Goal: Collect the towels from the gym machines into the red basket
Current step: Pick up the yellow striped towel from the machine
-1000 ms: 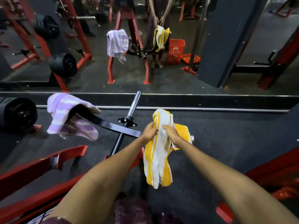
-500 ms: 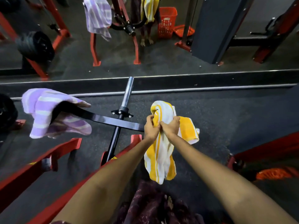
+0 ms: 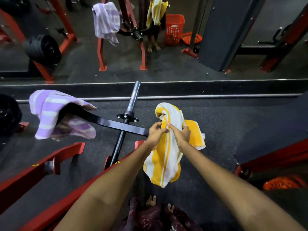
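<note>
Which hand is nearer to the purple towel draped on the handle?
The left. The left hand grips the yellow towel on the side toward the purple towel; the right hand grips the same towel farther right. Neither touches the purple one.

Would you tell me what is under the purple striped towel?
The purple striped towel drapes over the left end of the black handle bar. The bar's tip and grip are covered, so their state is unseen.
</note>
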Motion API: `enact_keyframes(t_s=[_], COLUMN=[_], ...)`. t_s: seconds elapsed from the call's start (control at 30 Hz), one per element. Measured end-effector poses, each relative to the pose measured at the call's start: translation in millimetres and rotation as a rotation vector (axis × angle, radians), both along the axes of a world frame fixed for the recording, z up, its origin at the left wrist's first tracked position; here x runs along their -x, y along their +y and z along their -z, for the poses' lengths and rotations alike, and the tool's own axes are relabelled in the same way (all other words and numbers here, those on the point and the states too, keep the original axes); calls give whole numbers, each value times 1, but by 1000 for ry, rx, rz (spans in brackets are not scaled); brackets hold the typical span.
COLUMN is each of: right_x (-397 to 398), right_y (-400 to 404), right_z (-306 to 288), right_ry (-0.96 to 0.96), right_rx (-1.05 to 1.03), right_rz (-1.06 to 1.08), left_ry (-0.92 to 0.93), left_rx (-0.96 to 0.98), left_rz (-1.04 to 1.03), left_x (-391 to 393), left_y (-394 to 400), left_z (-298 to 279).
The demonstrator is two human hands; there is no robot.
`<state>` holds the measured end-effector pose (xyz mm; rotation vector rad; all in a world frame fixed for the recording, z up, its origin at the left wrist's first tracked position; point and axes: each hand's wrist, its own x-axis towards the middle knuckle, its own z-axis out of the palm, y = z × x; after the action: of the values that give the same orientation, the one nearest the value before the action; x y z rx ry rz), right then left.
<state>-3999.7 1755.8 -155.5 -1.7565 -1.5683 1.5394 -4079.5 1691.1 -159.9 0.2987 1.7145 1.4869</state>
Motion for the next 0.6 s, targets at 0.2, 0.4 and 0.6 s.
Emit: enact_keyframes(t_s=[0.2, 0.4, 0.6], right_x=[-14, -22, -41], right_y=[-12, -33, -53], right_z=[-6, -7, -11], right_ry=[150, 218, 277], right_rx=[148, 146, 92], right_rz=[-54, -152, -149], left_ry=[-121, -183, -324], left_rx=[7, 28, 16], left_rz=[-48, -148, -186], left_x=[-7, -30, -50], left_y=[-28, -54, -68], left_z=[0, -6, -16])
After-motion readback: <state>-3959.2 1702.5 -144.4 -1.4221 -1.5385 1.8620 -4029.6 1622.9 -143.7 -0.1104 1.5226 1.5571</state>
